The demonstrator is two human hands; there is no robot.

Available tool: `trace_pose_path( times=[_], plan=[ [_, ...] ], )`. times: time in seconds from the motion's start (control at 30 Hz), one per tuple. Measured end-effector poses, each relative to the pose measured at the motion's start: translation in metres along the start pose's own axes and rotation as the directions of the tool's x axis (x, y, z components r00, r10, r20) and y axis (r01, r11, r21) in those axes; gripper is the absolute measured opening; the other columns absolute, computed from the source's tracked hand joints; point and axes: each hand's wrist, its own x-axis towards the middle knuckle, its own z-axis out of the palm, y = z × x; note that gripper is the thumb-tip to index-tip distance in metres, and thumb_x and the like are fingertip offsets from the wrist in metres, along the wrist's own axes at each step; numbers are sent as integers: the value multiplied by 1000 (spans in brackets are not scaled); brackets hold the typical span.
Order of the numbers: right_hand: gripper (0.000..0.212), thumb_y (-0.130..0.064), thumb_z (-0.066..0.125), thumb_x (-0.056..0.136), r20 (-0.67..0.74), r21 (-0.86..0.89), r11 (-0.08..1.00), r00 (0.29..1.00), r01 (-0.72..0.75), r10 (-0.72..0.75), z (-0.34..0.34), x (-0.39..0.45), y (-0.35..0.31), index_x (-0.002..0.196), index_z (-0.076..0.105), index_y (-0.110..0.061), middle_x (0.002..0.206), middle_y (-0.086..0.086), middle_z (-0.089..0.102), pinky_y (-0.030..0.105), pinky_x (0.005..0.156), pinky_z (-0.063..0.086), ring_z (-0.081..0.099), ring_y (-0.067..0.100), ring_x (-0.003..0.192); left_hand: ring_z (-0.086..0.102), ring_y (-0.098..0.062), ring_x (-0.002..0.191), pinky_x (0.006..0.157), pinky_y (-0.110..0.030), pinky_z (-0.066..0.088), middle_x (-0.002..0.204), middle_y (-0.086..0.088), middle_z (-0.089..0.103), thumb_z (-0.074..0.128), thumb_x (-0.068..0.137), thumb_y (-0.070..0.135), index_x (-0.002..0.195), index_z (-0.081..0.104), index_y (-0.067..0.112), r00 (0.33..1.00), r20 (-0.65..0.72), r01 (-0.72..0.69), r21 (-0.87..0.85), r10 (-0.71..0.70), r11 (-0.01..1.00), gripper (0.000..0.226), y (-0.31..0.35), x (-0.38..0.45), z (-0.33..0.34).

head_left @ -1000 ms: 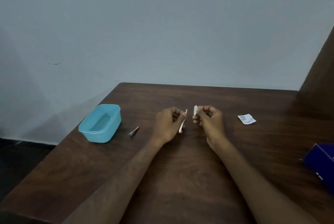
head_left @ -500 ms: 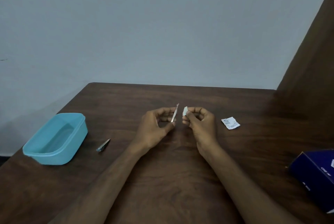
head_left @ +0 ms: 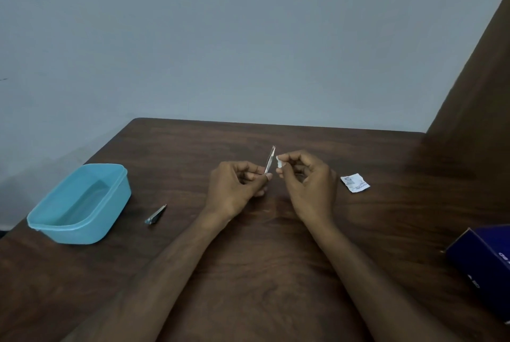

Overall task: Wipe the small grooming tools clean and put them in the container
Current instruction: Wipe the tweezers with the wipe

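Adjoining blue box (head_left: 485, 267), edge-cropped.

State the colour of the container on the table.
Light blue container, seen in the head view.

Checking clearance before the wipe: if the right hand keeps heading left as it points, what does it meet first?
Probably the tweezers held upright in the left hand; right hand carries the wipe just beside them.

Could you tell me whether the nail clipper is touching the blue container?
Apart. The head view shows bare table between the nail clipper and the container; the clipper lies to its right.
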Motion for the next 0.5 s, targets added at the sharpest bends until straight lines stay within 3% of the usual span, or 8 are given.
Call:
trace_pose_path(
  times=[0.13,0.3,0.5],
  plan=[
    [19,-12,84,86,-13,-24,1000,1000,15,-16,0,-1,-2,86,79,-31,93,-13,77,33,75,66,75,3,82,80,-16,76,76,-30,67,80,-7,81,86,89,10,98,84,9,1000,-21,20,-8,-20,1000,9,-2,1,-1],
    [2,-13,85,88,19,-67,991,993,117,-116,3,-2,-5,90,84,-14,92,-7,73,19,73,62,74,3,81,81,-17,90,84,-30,66,91,-2,83,82,91,4,110,83,12,999,31,13,-12,-13,1000,21,0,0,-4],
    [21,-8,84,86,-30,-160,967,978,199,-206,3,-2,-9,104,78,-17,87,-13,74,19,76,59,71,2,78,81,-23,89,80,-34,67,89,-10,82,81,92,5,106,82,10,997,-36,62,-141,-68,988,15,0,3,-4]
  ],
)
